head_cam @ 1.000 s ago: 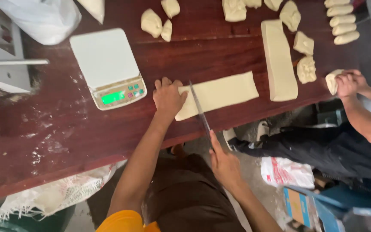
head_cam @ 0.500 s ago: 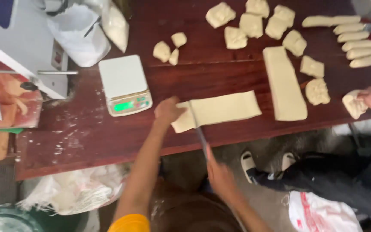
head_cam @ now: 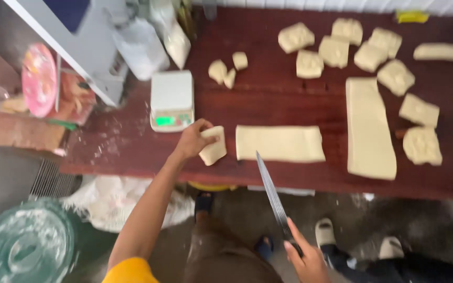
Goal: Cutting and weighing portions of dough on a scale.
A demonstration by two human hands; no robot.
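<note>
On red table, left hand (head_cam: 192,140) gripping cut dough piece (head_cam: 213,148), right hand (head_cam: 305,259) holding knife (head_cam: 271,191)

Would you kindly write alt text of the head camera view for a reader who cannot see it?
Seen from above, the left hand grips a small cut piece of dough beside a rectangular dough slab on a dark red table, while the right hand holds a long knife. A white scale and more dough pieces lie beyond.
</note>
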